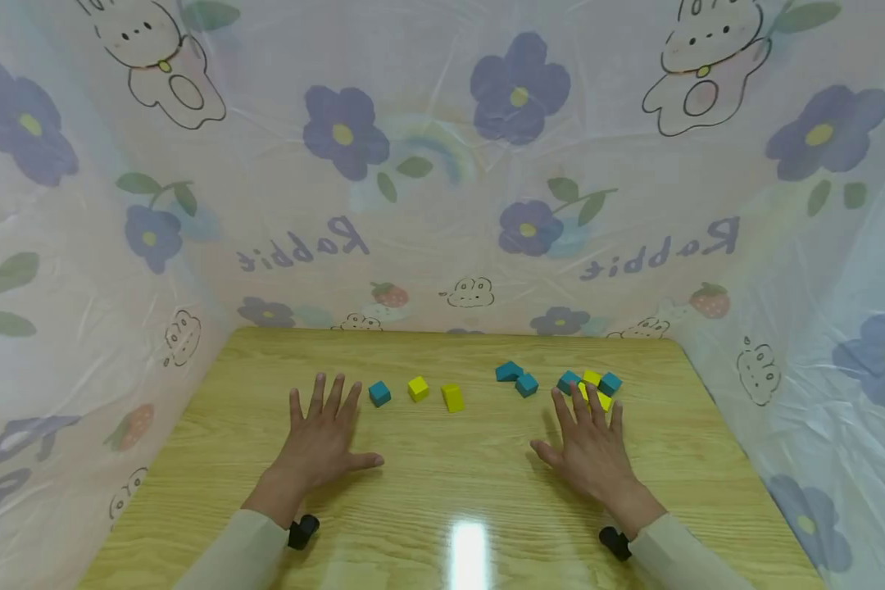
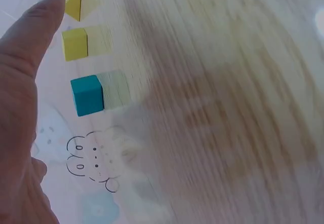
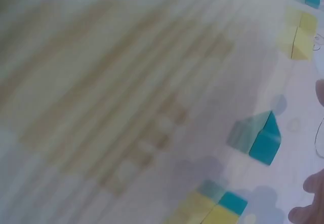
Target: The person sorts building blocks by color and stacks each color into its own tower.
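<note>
My left hand (image 1: 320,438) is spread flat over the wooden table, thumb pointing inward, holding nothing. Just past its fingertips lies a blue cube (image 1: 379,393), with a yellow cube (image 1: 418,388) and a yellow block (image 1: 453,397) to the right. The left wrist view shows the blue cube (image 2: 87,95) and yellow cube (image 2: 75,44) apart from the thumb. My right hand (image 1: 590,442) is also spread and holds nothing. Its fingertips partly cover a cluster of blue and yellow blocks (image 1: 592,378); contact cannot be told. A blue wedge (image 1: 509,371) and another blue cube (image 1: 527,385) lie left of that cluster.
The wooden table (image 1: 442,492) has a bright light reflection near its front. A printed cloth (image 1: 428,205) with flowers and rabbits hangs behind the table and along both sides. Black wrist devices (image 1: 305,532) sit at both sleeve cuffs.
</note>
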`<move>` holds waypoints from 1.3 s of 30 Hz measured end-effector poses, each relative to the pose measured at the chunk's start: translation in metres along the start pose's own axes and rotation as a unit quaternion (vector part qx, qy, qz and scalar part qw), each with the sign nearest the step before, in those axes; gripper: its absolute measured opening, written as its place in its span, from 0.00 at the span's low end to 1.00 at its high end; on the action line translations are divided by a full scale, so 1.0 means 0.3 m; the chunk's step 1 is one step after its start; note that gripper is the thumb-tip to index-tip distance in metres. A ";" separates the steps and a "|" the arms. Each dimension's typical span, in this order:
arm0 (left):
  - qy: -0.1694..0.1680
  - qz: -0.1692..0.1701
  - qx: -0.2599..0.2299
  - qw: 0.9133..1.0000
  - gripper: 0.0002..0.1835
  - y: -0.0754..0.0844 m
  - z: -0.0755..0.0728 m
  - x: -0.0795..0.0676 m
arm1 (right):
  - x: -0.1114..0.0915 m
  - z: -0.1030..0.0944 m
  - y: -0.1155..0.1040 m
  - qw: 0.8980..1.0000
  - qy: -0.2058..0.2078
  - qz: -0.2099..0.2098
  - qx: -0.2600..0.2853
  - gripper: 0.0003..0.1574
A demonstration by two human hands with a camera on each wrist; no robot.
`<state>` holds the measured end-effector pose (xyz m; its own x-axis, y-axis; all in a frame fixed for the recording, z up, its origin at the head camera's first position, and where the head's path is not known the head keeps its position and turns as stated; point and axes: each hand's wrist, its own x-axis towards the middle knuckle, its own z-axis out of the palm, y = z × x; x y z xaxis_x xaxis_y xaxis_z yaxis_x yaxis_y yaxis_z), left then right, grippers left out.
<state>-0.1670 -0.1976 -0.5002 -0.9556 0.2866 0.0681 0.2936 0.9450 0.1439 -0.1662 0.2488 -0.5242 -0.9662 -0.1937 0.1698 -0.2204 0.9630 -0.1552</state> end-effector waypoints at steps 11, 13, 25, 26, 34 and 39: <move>0.025 0.074 0.062 0.995 0.53 -0.079 -0.036 0.094 | 0.197 0.034 -0.282 0.994 0.074 -0.076 0.034 0.53; 0.020 0.079 0.055 0.995 0.49 -0.092 -0.035 0.133 | 0.248 0.054 -0.372 0.991 0.092 -0.095 0.035 0.48; 0.040 0.082 -0.004 0.996 0.28 -0.082 0.037 0.220 | 0.387 0.204 -0.732 0.984 0.064 -0.153 -0.072 0.31; 0.041 0.081 -0.003 0.996 0.27 -0.080 0.042 0.222 | 0.391 0.207 -0.743 0.984 0.056 -0.150 -0.080 0.30; 0.069 0.086 0.020 0.994 0.18 -0.078 0.086 0.227 | 0.407 0.221 -0.792 0.986 0.022 -0.136 -0.094 0.24; 0.073 0.068 0.030 0.995 0.14 -0.053 0.098 0.199 | 0.384 0.217 -0.769 0.983 0.038 -0.162 -0.081 0.16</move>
<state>-0.2294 -0.1909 -0.5274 -0.8922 0.3913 0.2257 0.4145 0.9077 0.0649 -0.2354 -0.0078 -0.5321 -0.8351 -0.4863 0.2572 -0.4847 0.8715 0.0742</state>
